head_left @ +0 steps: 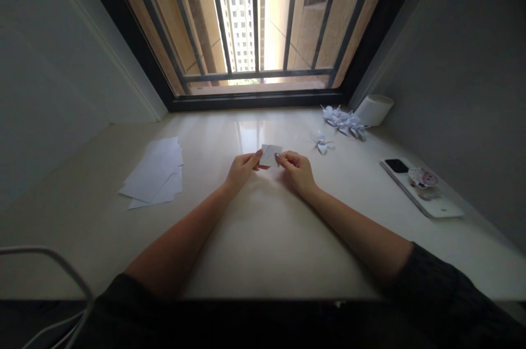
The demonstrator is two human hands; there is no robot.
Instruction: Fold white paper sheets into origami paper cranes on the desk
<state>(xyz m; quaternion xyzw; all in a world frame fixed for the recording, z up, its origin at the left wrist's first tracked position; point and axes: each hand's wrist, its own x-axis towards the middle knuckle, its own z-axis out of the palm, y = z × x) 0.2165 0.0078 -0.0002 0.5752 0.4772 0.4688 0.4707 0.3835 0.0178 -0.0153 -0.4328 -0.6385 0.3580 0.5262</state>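
Observation:
Between my two hands is a small folded piece of white paper with crease lines on it, held up just above the pale sill. My left hand pinches its left edge, thumb on top. On the right side, my right hand grips the lower right part between thumb and fingers. A folded paper crane lies on the sill beyond my right hand. Behind it sits a heap of several similar white paper cranes.
Loose white paper sheets lie in a stack at left. A white cup-like container leans by the right wall. Nearer on the right lies a phone with a round grip. A white cable loops at lower left. The barred window closes the back.

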